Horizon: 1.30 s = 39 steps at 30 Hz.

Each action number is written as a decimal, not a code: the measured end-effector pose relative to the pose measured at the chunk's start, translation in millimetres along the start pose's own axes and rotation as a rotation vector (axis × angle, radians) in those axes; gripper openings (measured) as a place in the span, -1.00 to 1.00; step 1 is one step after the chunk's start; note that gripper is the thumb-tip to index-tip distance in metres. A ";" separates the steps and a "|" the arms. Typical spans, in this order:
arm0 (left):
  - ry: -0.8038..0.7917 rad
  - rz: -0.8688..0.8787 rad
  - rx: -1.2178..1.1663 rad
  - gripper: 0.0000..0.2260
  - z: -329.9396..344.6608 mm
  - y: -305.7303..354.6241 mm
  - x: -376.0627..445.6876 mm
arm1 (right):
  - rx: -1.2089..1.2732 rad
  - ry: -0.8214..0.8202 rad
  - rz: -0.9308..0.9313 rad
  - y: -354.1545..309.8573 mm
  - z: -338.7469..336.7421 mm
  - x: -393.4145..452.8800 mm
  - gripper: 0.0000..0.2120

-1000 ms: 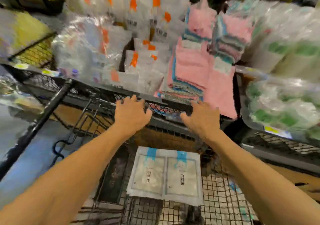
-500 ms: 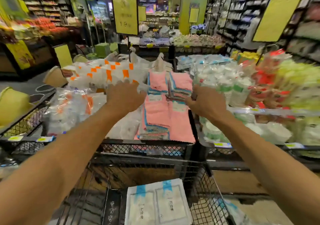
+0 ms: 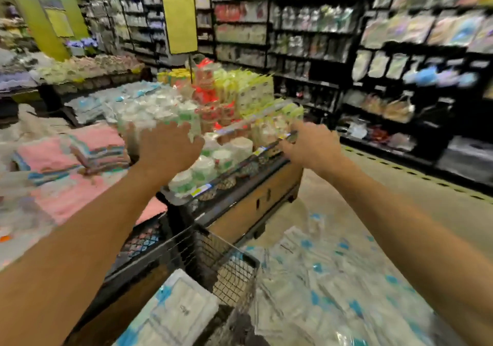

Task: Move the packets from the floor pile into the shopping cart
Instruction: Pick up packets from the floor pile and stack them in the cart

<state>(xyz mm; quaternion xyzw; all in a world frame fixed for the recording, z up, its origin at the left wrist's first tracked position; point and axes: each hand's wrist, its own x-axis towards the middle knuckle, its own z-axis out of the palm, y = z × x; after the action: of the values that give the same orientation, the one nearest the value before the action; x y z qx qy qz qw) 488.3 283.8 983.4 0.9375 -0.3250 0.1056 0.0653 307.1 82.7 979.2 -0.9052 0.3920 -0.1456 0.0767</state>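
Packets (image 3: 333, 287): flat, clear-wrapped, blue-marked; heaped on the floor (image 3: 373, 185) just right of the shopping cart (image 3: 226, 263); one packet already inside. Judged light, limp, slippery; best pinched at a sealed edge or scooped flat. Left hand (image 3: 165, 148): raised, fingers spread, empty. Right hand (image 3: 306, 145): raised, blurred, apparently empty. Floor smooth, pale; display worktop (image 3: 240, 175) of stacked cups ahead; dark shelves (image 3: 400, 52) beyond.

packet (image 3: 184, 311) in cart (image 3: 229, 260), floor pile (image 3: 346, 279) right of cart
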 end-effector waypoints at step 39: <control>-0.279 1.014 -0.284 -0.57 244.4 618.5 -54.9 | -0.125 0.184 0.973 562.3 22.9 -179.4 -0.55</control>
<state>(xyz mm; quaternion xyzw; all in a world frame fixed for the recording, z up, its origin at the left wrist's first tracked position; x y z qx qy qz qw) 98.7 -212.8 766.6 0.6504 -0.7530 -0.0466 0.0882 -188.6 -168.4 778.8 -0.6038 0.7819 -0.1483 0.0463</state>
